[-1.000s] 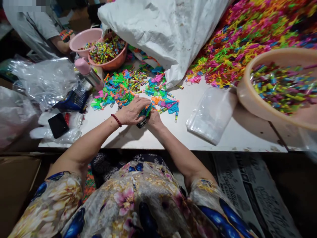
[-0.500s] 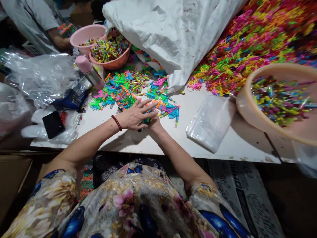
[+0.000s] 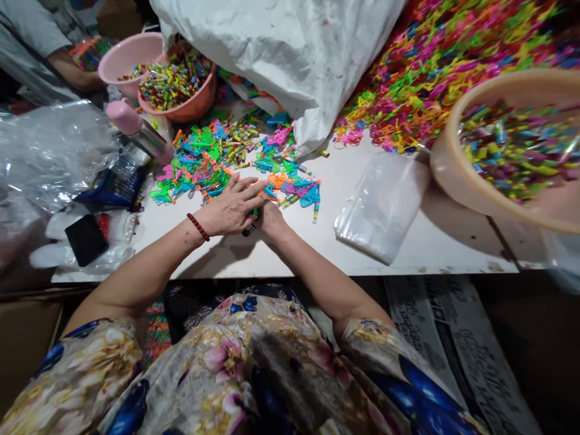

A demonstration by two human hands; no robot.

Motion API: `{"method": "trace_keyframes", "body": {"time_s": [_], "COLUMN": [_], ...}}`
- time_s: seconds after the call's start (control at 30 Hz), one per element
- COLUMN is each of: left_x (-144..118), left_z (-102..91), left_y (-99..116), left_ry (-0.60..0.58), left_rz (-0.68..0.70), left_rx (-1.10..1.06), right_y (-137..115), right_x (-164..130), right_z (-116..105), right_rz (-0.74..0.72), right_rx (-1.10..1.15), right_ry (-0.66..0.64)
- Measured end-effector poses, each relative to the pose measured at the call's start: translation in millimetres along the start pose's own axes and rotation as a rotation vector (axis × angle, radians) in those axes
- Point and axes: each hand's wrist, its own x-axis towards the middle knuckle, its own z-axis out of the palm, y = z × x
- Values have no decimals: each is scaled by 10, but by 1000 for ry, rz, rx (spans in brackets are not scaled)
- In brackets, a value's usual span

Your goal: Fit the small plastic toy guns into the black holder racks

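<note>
My left hand (image 3: 232, 209), a dark red bead bracelet at its wrist, reaches over my right hand (image 3: 273, 220) with its fingers stretched out. Between the two hands, green and dark bits show, mostly covered, and I cannot tell their kind. The fingers of my right hand are hidden beneath the left. Just beyond them spreads a pile of small coloured plastic pieces (image 3: 203, 148) in green, blue, orange and pink. Mixed in at its far side are short printed tubes (image 3: 244, 138). A few blue pieces (image 3: 310, 194) lie to the right of my hands.
A clear plastic bag stack (image 3: 383, 205) lies right on the white table (image 3: 317, 254). Tubes fill a peach basin (image 3: 446, 163) and an orange basin (image 3: 194, 106). A white sack (image 3: 281, 54) borders a bright heap (image 3: 430, 78). Left are a flask (image 3: 136, 130), phone (image 3: 86, 240) and a co-worker's arm (image 3: 77, 69).
The camera view has shifted, so the tabletop things sit farther left and higher. My hands stay together, the left over the right, with the left fingers slightly closer together.
</note>
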Motion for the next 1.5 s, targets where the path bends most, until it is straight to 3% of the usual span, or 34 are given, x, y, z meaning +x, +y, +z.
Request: {"method": "trace_keyframes", "body": {"time_s": [0.17, 0.27, 0.37, 0.5, 0.7, 0.87, 1.0, 1.07, 1.3, 1.4, 1.5], "left_x": [5, 10, 51, 163, 147, -49, -133, -150, -129, -118, -114], "left_z": [-13, 4, 43, 142, 305, 98, -70, -76, 23, 22, 9], "left_y": [-32, -54, -34, 96, 328, 324, 168, 83, 0, 6, 1], "left_ry": [3, 53, 107, 200, 444, 276, 144, 70, 73, 74, 71], "left_rz": [11, 1, -33, -185, -459, -414, -65, 30, -44, -44, -71], "left_rx": [-23, -25, -30, -63, -103, -38, 19, 17, 10, 8, -29], "right_y": [-15, 117, 270, 377, 486, 572, 600, 596, 508, 367, 127], "right_x": [-121, -266, -428, -560, -699, -699, -634, -619, -671, -701, -736], "right_z": [-146, -323, -542, -739, -821, -840, -795, -777, -818, -739, -544], "right_rz": [2, -33, 76, 229, 316, 353, 318, 305, 332, 294, 293], "right_rx": [-35, -18, -170, -349, -309, -290, -311, -312, -190, 46, 410], "right_ry": [3, 142, 291, 306, 372, 349, 386, 406, 426, 438, 366]}}
